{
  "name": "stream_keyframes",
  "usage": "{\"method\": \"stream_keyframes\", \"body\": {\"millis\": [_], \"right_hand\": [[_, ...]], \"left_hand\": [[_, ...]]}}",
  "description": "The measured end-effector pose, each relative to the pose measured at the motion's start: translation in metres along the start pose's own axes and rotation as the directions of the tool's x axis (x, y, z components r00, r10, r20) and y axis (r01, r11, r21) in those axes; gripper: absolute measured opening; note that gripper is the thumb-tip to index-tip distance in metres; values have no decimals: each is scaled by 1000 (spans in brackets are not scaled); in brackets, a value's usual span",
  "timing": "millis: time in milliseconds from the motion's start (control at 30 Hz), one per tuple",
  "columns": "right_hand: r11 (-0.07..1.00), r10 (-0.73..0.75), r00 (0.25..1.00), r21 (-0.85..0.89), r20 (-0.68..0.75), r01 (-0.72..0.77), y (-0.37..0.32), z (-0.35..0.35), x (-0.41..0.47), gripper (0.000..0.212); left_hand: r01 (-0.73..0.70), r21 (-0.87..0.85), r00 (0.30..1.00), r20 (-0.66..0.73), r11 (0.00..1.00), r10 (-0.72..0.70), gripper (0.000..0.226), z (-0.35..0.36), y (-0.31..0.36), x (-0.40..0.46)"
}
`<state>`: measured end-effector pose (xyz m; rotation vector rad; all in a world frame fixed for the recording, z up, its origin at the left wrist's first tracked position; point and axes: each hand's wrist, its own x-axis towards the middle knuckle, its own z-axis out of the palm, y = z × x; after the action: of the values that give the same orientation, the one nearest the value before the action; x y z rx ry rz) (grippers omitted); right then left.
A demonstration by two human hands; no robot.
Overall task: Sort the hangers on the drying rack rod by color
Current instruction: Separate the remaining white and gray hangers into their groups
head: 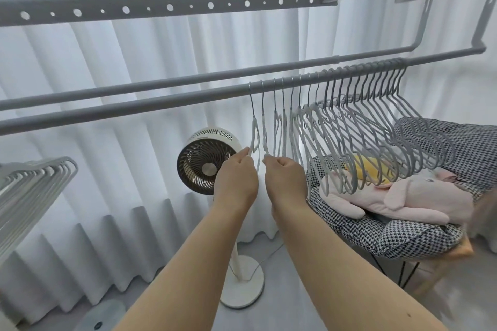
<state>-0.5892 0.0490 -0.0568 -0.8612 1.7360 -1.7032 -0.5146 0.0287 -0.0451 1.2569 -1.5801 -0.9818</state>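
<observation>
A grey drying rack rod (pixel 161 105) runs across the view, rising to the right. Several white hangers (pixel 283 129) hang near its middle, and a tight row of grey hangers (pixel 376 126) fills its right part. My left hand (pixel 236 177) pinches the lower edge of the leftmost white hanger (pixel 254 129). My right hand (pixel 286 177) pinches the bottom of the second white hanger (pixel 264 131), right beside it. Both hands are below the rod, close together.
A second rod (pixel 161 83) runs just behind. Perforated rack bars (pixel 161 5) are overhead. A white standing fan (pixel 207 161) stands behind my hands. A houndstooth chair (pixel 403 236) with a pink plush toy (pixel 403 196) is at right. More pale hangers (pixel 32 185) sit far left.
</observation>
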Motion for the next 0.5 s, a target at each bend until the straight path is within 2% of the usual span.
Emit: {"method": "stream_keyframes", "body": {"millis": [500], "right_hand": [[1000,-5,1000,-19,-8,5,3,-2,7,40]], "left_hand": [[-11,15,1000,3,1000,11,46,4,5,1]]}}
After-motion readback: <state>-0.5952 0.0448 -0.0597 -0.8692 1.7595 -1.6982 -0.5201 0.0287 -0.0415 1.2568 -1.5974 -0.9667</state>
